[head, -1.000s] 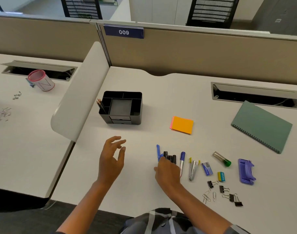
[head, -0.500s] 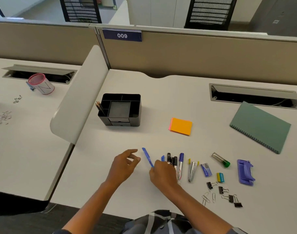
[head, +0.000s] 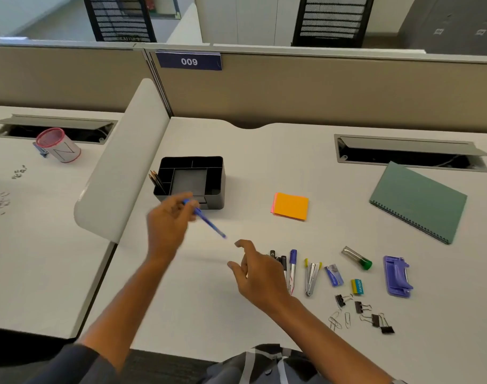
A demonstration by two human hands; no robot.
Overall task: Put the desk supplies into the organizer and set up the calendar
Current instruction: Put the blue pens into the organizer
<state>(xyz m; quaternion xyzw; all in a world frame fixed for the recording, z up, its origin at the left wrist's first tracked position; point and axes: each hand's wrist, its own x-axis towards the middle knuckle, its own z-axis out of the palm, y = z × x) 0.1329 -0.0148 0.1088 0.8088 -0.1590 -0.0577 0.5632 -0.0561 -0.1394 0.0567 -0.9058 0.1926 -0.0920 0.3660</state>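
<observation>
Currently left hand (head: 167,228) pinches blue pen (head: 205,218) just short of black organizer (head: 194,180); right hand (head: 260,273) empty, fingers loose. Tip pen upright, drop beside pencils (head: 157,180) in the left slot.

White desk (head: 264,162), black organizer (head: 192,181), orange sticky notes (head: 290,206), green notebook (head: 418,202), pens (head: 288,268), binder clips (head: 372,317)

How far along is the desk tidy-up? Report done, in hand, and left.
Done: only pencils stand in the black plastic organizer. In hand: the left hand grips a blue pen; the right hand is empty. Left: markers, stapler, orange sticky notes, clips, green spiral calendar.
</observation>
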